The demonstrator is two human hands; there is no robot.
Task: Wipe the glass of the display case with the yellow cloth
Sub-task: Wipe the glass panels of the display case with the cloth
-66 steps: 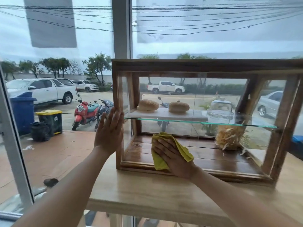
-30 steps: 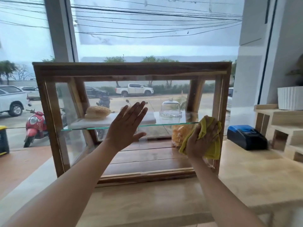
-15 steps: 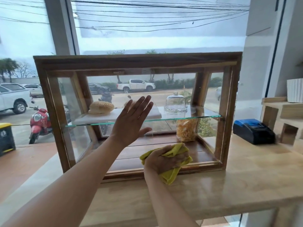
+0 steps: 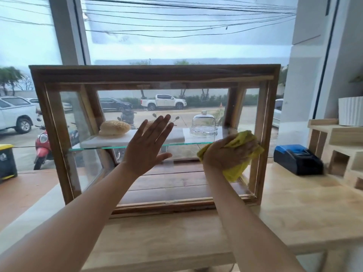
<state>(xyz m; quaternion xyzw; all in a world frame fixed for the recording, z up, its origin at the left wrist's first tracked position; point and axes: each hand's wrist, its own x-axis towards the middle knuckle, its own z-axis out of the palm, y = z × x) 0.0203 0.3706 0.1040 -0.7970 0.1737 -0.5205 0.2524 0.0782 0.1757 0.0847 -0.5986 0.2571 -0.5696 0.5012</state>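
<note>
A wooden-framed display case [image 4: 53,118] with a glass front stands on a pale wooden counter [image 4: 294,209]. My left hand [image 4: 149,146] lies flat against the middle of the front glass, fingers spread and pointing up. My right hand [image 4: 227,154] presses a bunched yellow cloth [image 4: 235,171] against the glass near the case's right edge, at the height of the inner glass shelf [image 4: 94,148]. Part of the cloth hangs below my hand.
Inside, on the shelf, sit a round bread loaf [image 4: 115,127] and a small glass dome [image 4: 203,122]. A blue and black device [image 4: 297,160] and a wooden rack [image 4: 339,146] stand on the counter to the right. A large window is behind the case.
My right hand with the cloth has swept from the lower middle of the glass up to the right edge. My left hand stays flat on the glass.
</note>
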